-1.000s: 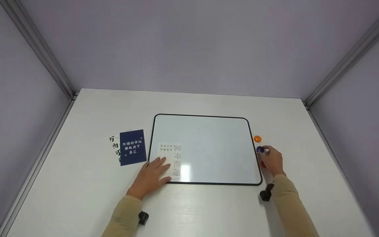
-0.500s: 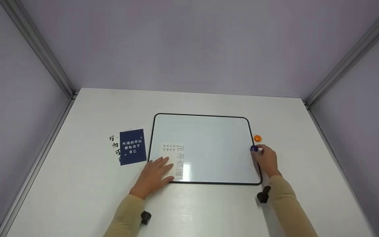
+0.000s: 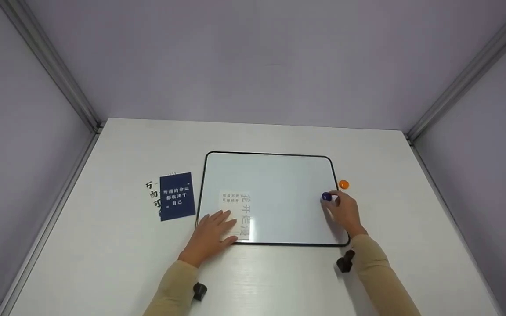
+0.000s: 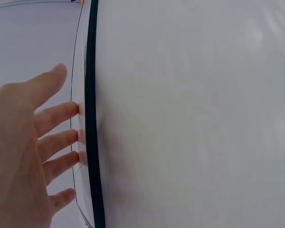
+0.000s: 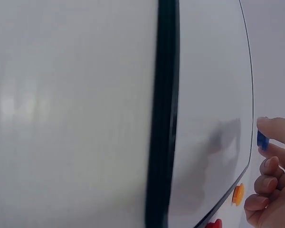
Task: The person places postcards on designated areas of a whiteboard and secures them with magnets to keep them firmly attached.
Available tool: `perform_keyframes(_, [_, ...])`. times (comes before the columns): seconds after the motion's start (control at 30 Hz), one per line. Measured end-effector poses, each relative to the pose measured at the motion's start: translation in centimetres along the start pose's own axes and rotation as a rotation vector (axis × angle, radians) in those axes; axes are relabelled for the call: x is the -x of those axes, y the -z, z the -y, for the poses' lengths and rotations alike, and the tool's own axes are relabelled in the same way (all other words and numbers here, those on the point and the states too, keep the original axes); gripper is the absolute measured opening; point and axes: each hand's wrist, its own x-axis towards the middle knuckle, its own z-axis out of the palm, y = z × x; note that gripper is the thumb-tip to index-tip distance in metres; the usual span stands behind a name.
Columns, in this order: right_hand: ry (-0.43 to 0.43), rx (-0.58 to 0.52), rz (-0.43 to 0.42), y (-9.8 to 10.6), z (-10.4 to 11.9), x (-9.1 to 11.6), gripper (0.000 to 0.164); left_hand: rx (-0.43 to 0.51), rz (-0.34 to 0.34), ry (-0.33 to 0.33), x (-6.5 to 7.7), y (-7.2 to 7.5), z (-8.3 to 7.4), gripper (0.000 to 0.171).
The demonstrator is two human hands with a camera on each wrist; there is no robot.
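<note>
1. Since a second ago, the right hand (image 3: 344,213) has carried the blue button (image 3: 327,196) leftward from beside the whiteboard (image 3: 283,197) to over its right part; the left hand (image 3: 211,235) and white card (image 3: 243,215) have shifted slightly right.
2. Right thumb and fingertip pinch the blue button.
3. Left fingers, spread, rest on the white card near the board's near-left corner.
4. Beside the board's right edge: orange button (image 3: 344,184), red button (image 5: 214,223).
5. Left of it, a navy card (image 3: 177,196) overlaps a black-lettered card (image 3: 153,194).

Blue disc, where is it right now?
In the head view, the right hand pinches the blue disc over the right side of the whiteboard, left of the orange disc.
</note>
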Motion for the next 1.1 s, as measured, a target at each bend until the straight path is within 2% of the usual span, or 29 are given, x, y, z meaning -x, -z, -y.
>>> perform_keyframes(0.23, [0.009,-0.001,0.025,-0.9,1.0,0.0,0.037,0.027,0.005,0.005,-0.2,-0.3,-0.4,0.052])
perform_keyframes(0.5, [0.02,-0.048,0.051,-1.7,2.5,0.3,0.037,0.008,-0.002,-0.012,-0.4,-0.4,-0.7,0.052])
perform_keyframes(0.73, [0.026,-0.011,0.074,-2.2,3.7,0.3,0.037,0.0,-0.002,-0.017,-0.5,-0.3,-0.7,0.051])
perform_keyframes(1.1, [0.034,-0.02,0.1,-3.3,5.2,0.0,0.038,0.013,0.008,-0.002,-0.5,-0.3,-0.7,0.051])
